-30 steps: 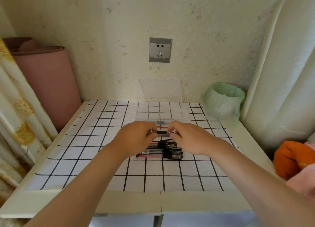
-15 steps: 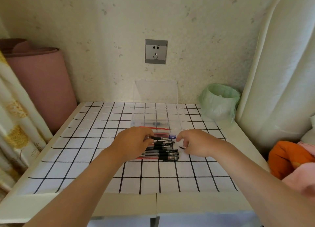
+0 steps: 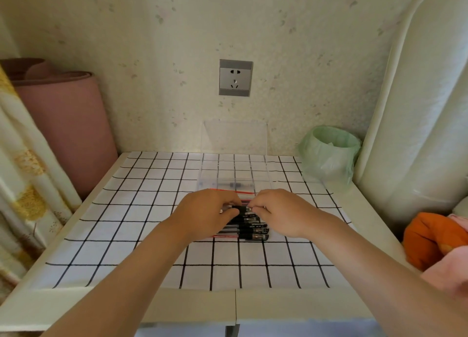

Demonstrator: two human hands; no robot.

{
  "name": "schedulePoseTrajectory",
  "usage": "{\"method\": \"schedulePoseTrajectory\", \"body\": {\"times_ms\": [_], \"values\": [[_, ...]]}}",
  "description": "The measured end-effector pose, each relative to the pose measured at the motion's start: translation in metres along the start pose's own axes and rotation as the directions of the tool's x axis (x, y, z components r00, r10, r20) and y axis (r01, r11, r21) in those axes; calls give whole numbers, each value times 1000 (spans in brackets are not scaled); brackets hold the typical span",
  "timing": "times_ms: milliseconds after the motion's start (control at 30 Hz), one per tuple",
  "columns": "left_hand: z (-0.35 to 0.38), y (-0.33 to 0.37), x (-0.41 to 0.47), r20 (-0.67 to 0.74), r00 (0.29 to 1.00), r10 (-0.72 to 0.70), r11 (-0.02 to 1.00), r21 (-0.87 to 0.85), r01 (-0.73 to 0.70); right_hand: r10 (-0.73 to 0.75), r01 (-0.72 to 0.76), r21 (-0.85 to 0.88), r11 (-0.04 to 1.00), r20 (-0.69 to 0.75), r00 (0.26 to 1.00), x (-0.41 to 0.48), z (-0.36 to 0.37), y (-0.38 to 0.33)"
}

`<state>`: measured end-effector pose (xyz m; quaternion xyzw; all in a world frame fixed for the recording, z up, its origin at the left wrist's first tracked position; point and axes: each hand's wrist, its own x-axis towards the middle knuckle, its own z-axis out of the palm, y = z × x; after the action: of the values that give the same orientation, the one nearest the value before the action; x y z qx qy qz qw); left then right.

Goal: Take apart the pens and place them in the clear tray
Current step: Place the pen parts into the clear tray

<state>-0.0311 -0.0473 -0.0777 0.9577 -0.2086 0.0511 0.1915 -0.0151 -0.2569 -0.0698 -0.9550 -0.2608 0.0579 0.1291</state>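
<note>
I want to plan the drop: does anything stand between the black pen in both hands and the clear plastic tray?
Nothing visible does. The left hand and right hand grip the black pen above the pile of black pens, and the open clear plastic tray lies just beyond them.

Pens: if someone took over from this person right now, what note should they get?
Hands: the left hand and right hand both pinch one pen, an end each, above the pile.
The pile, which looks whole, lies on the cloth just before the tray.
Done: a few parts, a clear barrel among them, lie in the tray.
Left: pull the held pen apart, put its parts in, then work through the pile.
</note>
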Motion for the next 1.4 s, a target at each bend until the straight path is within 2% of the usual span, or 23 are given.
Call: {"method": "schedulePoseTrajectory", "body": {"times_ms": [133, 333, 467, 567, 733, 867, 933, 1133, 1300, 1400], "values": [[-1, -3, 0, 11, 1000, 10, 1000, 3, -10, 1, -1, -9, 1000, -9, 1000, 0, -1, -4], [-3, -2, 1, 102, 995, 5, 1000, 1, -5, 24, -25, 0, 1000, -166, 986, 1, -4, -10], [-3, -3, 2, 96, 995, -1, 1000, 21, -1, 32, -23, 73, 997, -117, 993, 1, -5, -10], [-3, -4, 2, 102, 995, -1, 1000, 18, -1, 6, -1, 54, 999, -82, 997, 3, -4, -11], [-3, 0, 1, 108, 994, 5, 1000, 4, -5, 37, -32, 29, 999, -157, 987, 5, -4, -11], [-3, 0, 1, 73, 997, -2, 1000, 25, 0, 36, -28, 90, 996, -92, 995, 6, -6, -14], [-2, -2, 1, 50, 999, -17, 1000, 17, 16, 17, -12, 67, 998, -69, 997, 7, -5, -14], [-5, -3, 0, 55, 998, 17, 1000, -19, -16, 34, -30, 32, 999, -155, 987, 10, -6, -14], [-3, -1, 2, 135, 990, -29, 999, -39, 34, 50, -48, 13, 999, -171, 984, 12, -5, -14], [-3, -4, 1, 118, 993, -30, 997, -62, 37, 39, -36, 19, 999, -195, 980, 12, -5, -13]]}}
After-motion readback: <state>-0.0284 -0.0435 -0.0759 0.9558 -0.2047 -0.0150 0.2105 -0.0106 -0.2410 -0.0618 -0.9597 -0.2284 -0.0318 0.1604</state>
